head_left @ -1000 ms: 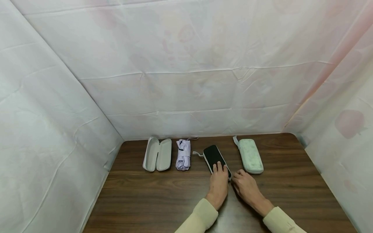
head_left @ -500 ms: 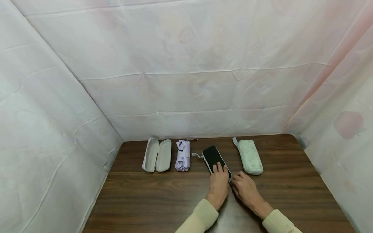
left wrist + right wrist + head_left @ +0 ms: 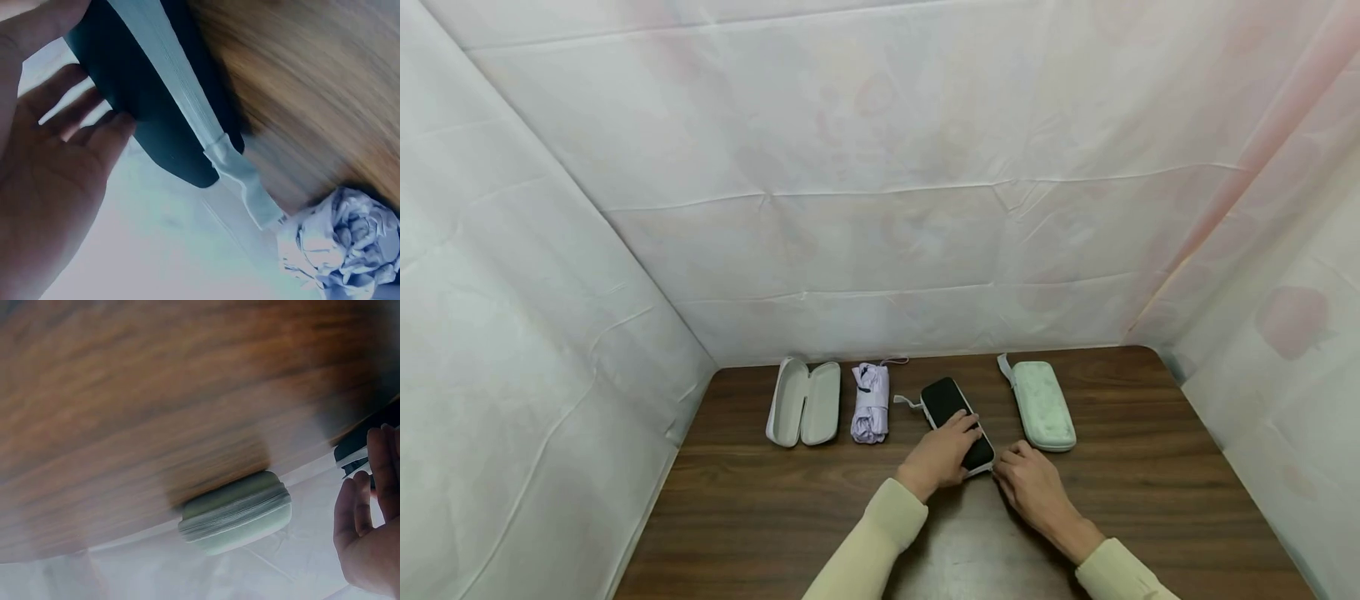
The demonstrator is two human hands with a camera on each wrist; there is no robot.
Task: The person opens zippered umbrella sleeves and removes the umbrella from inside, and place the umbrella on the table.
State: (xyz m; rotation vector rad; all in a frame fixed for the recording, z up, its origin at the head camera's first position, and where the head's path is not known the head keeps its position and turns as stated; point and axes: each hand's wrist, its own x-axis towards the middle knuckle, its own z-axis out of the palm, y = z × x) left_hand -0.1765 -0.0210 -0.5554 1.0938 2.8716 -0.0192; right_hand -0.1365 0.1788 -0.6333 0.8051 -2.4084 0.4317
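A long black zip case (image 3: 946,400) lies slanted on the table, a grey zipper band (image 3: 181,75) running round its side. At its far left end sticks out a pale fabric loop (image 3: 247,181). My left hand (image 3: 942,454) holds the case across its near half, fingers over the black top and thumb by the near side. At the case's near right corner, my right hand (image 3: 1030,482) has its fingertips pinched together on the zipper's end. The pull itself is hidden by the fingers. In the right wrist view, grey zipper edges (image 3: 353,459) show beside those fingers.
A mint green zip case (image 3: 1047,406) lies right of the black one. To the left are a folded lilac umbrella (image 3: 871,404) and an opened pale grey glasses case (image 3: 822,404). Patterned white curtains (image 3: 880,167) border the wooden table (image 3: 760,517) at back and sides.
My left hand has shifted left and turned, from pressing the case's near end with its fingers to lying across it. The right hand stays at the corner, having moved slightly left.
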